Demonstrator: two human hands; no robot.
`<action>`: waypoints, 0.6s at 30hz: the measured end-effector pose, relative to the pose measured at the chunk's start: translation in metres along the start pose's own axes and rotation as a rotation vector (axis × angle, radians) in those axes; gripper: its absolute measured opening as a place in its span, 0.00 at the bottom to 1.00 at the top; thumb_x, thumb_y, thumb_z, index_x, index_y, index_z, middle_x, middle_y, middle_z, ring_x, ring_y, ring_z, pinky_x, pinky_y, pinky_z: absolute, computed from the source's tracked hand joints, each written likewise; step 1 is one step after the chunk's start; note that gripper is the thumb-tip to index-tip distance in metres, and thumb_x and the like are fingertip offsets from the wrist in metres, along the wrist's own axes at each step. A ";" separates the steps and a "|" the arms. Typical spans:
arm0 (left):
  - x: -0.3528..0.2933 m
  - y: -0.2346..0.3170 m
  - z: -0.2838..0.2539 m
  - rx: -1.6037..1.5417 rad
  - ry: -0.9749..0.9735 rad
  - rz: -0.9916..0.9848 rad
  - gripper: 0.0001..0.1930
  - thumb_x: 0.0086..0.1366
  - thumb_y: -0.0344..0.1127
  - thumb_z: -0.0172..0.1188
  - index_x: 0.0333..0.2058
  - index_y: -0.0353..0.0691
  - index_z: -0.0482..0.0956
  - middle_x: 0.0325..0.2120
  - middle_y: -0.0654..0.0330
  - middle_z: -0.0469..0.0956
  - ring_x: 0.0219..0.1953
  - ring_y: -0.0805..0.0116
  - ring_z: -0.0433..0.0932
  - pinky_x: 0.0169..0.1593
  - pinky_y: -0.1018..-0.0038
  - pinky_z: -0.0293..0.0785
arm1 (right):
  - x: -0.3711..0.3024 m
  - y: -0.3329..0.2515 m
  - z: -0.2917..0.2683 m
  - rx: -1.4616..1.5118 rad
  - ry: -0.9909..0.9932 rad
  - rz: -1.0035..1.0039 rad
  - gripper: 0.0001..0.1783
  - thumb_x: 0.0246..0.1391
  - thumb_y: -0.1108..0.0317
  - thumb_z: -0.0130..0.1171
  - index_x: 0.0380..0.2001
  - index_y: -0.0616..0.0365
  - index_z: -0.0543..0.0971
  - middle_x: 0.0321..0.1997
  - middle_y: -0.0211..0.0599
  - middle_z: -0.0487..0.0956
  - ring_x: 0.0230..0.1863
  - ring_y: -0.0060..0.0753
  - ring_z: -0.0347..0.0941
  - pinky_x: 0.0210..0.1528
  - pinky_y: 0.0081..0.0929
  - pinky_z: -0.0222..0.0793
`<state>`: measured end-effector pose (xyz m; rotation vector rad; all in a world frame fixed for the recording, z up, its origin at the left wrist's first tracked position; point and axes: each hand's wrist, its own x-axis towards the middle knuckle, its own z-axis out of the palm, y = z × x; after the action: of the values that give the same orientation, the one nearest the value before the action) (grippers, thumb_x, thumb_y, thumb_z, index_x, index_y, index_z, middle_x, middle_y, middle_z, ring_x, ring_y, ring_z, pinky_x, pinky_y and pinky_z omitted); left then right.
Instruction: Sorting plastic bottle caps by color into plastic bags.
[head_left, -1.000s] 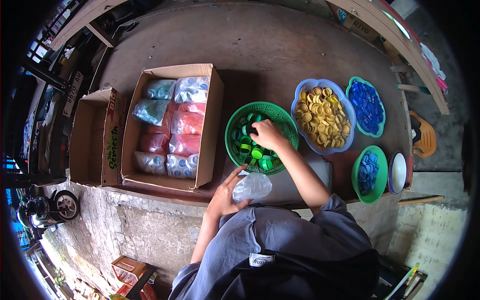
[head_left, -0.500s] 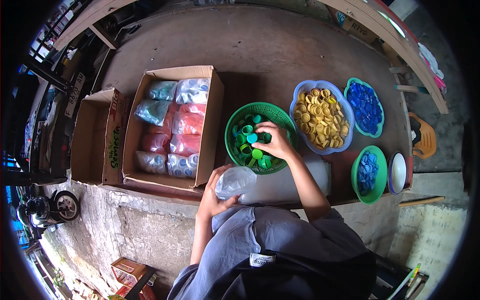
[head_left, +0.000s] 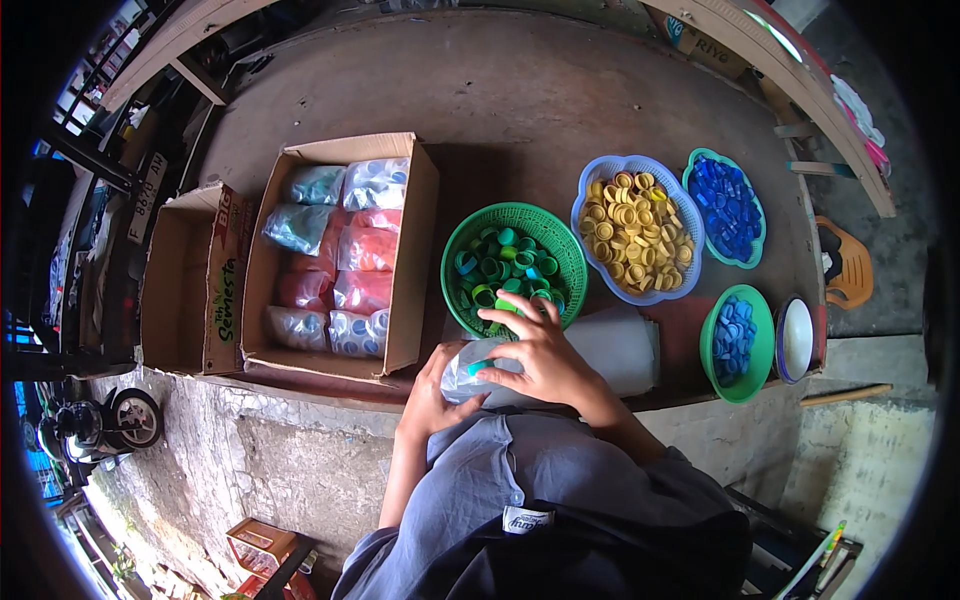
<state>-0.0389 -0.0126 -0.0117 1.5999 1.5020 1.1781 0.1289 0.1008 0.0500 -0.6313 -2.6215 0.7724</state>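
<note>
My left hand point(head_left: 424, 402) is wrapped round a clear plastic bag point(head_left: 455, 380) close to my body. Over the bag's mouth is my right hand point(head_left: 552, 362), pinching a teal bottle cap point(head_left: 480, 367) between thumb and finger. A bright green bottle cap point(head_left: 506, 304) shows at its other fingertips. Just beyond both hands stands a round green basket point(head_left: 568, 262), holding many loose green and teal caps point(head_left: 508, 255). How much lies inside the bag is hard to see.
To the left, a cardboard box point(head_left: 412, 250) holds several filled bags; another box point(head_left: 175, 290) stands beside it. At right are a lilac basket point(head_left: 585, 245) of yellow caps, two green containers of blue caps point(head_left: 735, 335), and a white bowl point(head_left: 796, 340). Plastic sheets point(head_left: 620, 355) lie near my right arm.
My right hand has come out of the green basket toward me with caps in its fingers and is now at the bag. My left hand stays round the bag.
</note>
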 end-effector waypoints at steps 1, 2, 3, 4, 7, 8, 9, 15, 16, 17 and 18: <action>0.001 0.003 -0.001 0.000 -0.002 0.008 0.32 0.41 0.35 0.67 0.47 0.33 0.68 0.41 0.47 0.71 0.44 0.46 0.72 0.48 0.62 0.69 | -0.001 0.001 0.006 -0.014 -0.023 0.008 0.19 0.46 0.47 0.59 0.24 0.52 0.83 0.56 0.35 0.70 0.64 0.42 0.53 0.60 0.45 0.42; 0.001 0.002 -0.001 0.000 -0.003 0.006 0.32 0.41 0.35 0.67 0.47 0.33 0.68 0.41 0.47 0.71 0.44 0.46 0.72 0.48 0.62 0.69 | -0.002 0.000 0.010 -0.027 -0.047 0.015 0.19 0.47 0.47 0.58 0.25 0.52 0.83 0.56 0.35 0.69 0.64 0.41 0.53 0.60 0.46 0.42; 0.000 0.000 -0.002 0.001 -0.012 0.022 0.32 0.41 0.36 0.68 0.47 0.33 0.68 0.40 0.47 0.72 0.43 0.46 0.72 0.47 0.62 0.69 | -0.002 -0.001 0.010 -0.025 -0.048 0.015 0.19 0.47 0.47 0.58 0.25 0.52 0.83 0.56 0.35 0.69 0.64 0.41 0.53 0.60 0.46 0.42; -0.002 -0.002 -0.002 0.001 -0.020 0.037 0.32 0.41 0.36 0.68 0.47 0.33 0.68 0.40 0.46 0.72 0.43 0.46 0.72 0.47 0.62 0.70 | 0.000 -0.004 0.007 -0.029 -0.038 -0.015 0.18 0.48 0.49 0.59 0.24 0.53 0.83 0.54 0.35 0.71 0.62 0.40 0.56 0.60 0.45 0.44; -0.006 -0.005 -0.002 0.007 0.020 0.005 0.32 0.41 0.36 0.68 0.46 0.32 0.68 0.39 0.46 0.72 0.41 0.46 0.73 0.46 0.62 0.70 | 0.008 0.011 -0.002 0.061 0.040 -0.007 0.15 0.49 0.54 0.60 0.24 0.55 0.81 0.48 0.36 0.75 0.54 0.39 0.65 0.55 0.41 0.54; -0.007 -0.006 -0.002 0.009 0.024 0.002 0.32 0.41 0.36 0.68 0.46 0.32 0.68 0.39 0.46 0.72 0.41 0.46 0.73 0.46 0.62 0.70 | 0.015 0.023 -0.008 0.153 0.111 0.034 0.13 0.49 0.57 0.60 0.24 0.57 0.80 0.44 0.37 0.76 0.49 0.39 0.70 0.51 0.38 0.61; -0.007 -0.007 -0.002 0.016 0.031 0.001 0.32 0.41 0.37 0.68 0.46 0.32 0.68 0.39 0.46 0.72 0.41 0.46 0.73 0.45 0.62 0.71 | 0.021 0.034 -0.010 0.240 0.197 0.203 0.11 0.50 0.61 0.59 0.26 0.58 0.79 0.39 0.38 0.77 0.41 0.40 0.73 0.44 0.36 0.65; -0.003 -0.004 -0.003 0.026 0.055 -0.001 0.31 0.42 0.37 0.68 0.45 0.31 0.68 0.38 0.46 0.72 0.40 0.47 0.73 0.44 0.63 0.71 | 0.048 0.136 0.027 -0.186 0.186 0.556 0.07 0.49 0.70 0.54 0.28 0.63 0.74 0.31 0.50 0.77 0.35 0.54 0.74 0.36 0.44 0.71; -0.003 -0.004 -0.004 0.033 0.053 -0.003 0.31 0.42 0.37 0.68 0.45 0.31 0.68 0.38 0.46 0.72 0.40 0.47 0.73 0.44 0.63 0.71 | 0.053 0.141 0.031 -0.187 0.186 0.553 0.07 0.49 0.70 0.54 0.28 0.63 0.74 0.31 0.50 0.77 0.35 0.54 0.74 0.36 0.44 0.71; -0.003 -0.004 -0.005 0.035 0.056 -0.002 0.31 0.42 0.37 0.68 0.45 0.31 0.68 0.38 0.46 0.72 0.40 0.47 0.73 0.44 0.63 0.71 | 0.060 0.142 0.034 -0.182 0.135 0.596 0.08 0.48 0.69 0.54 0.28 0.64 0.74 0.31 0.51 0.77 0.36 0.54 0.74 0.37 0.44 0.71; -0.003 -0.004 -0.006 0.051 0.059 0.006 0.31 0.42 0.37 0.68 0.45 0.31 0.68 0.38 0.46 0.72 0.40 0.47 0.73 0.44 0.63 0.71 | 0.065 0.144 0.037 -0.178 0.085 0.640 0.09 0.47 0.69 0.55 0.28 0.65 0.74 0.32 0.53 0.77 0.36 0.54 0.74 0.38 0.44 0.72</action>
<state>-0.0457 -0.0155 -0.0132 1.6163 1.5775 1.2088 0.1043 0.2260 -0.0500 -1.5589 -2.4273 0.6519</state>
